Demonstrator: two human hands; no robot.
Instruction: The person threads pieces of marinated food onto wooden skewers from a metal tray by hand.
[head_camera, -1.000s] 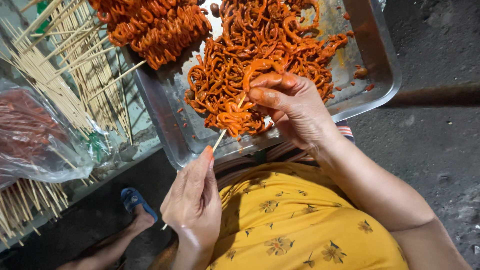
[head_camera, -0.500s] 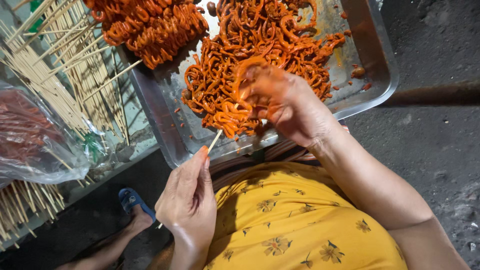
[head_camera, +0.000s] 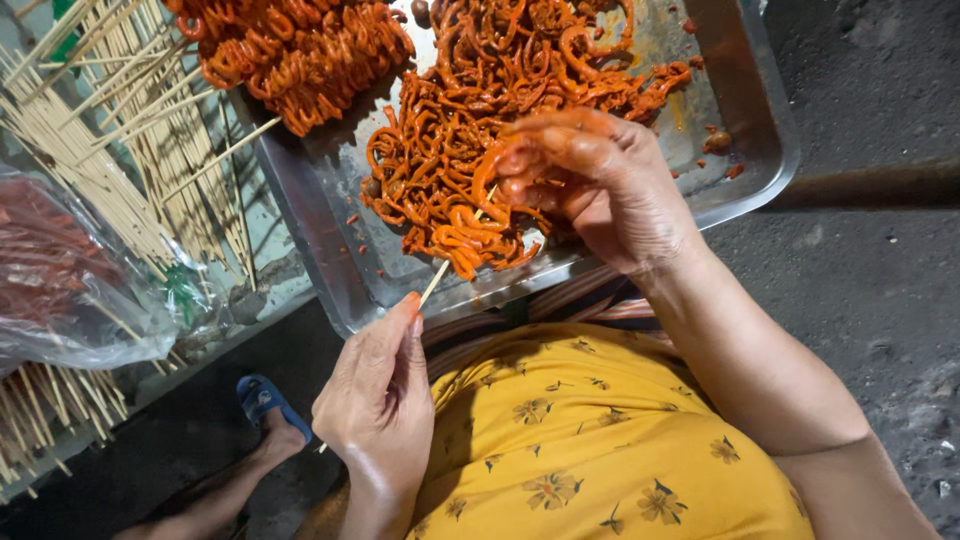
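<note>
My left hand (head_camera: 378, 400) grips a thin bamboo skewer (head_camera: 433, 283) near its lower end; the tip points up into a pile of orange-red marinated meat strips (head_camera: 480, 130). My right hand (head_camera: 590, 180) is over that pile with its fingers pinched on a curled strip at the skewer's tip, and a bunch of strips sits threaded on the skewer just below. The strips lie in a shallow metal tray (head_camera: 760, 130) in front of my lap, which is covered by a yellow flowered garment (head_camera: 590, 440).
Finished skewers of the same meat (head_camera: 300, 50) lie at the tray's far left. A heap of bare bamboo skewers (head_camera: 110, 150) lies to the left, with a clear plastic bag (head_camera: 60, 290) beside it. A foot in a blue sandal (head_camera: 262, 405) rests on the dark ground.
My right hand has shifted slightly along the pile and pinched a fresh strip at the skewer's tip. My left hand has kept hold of the skewer, almost still.
</note>
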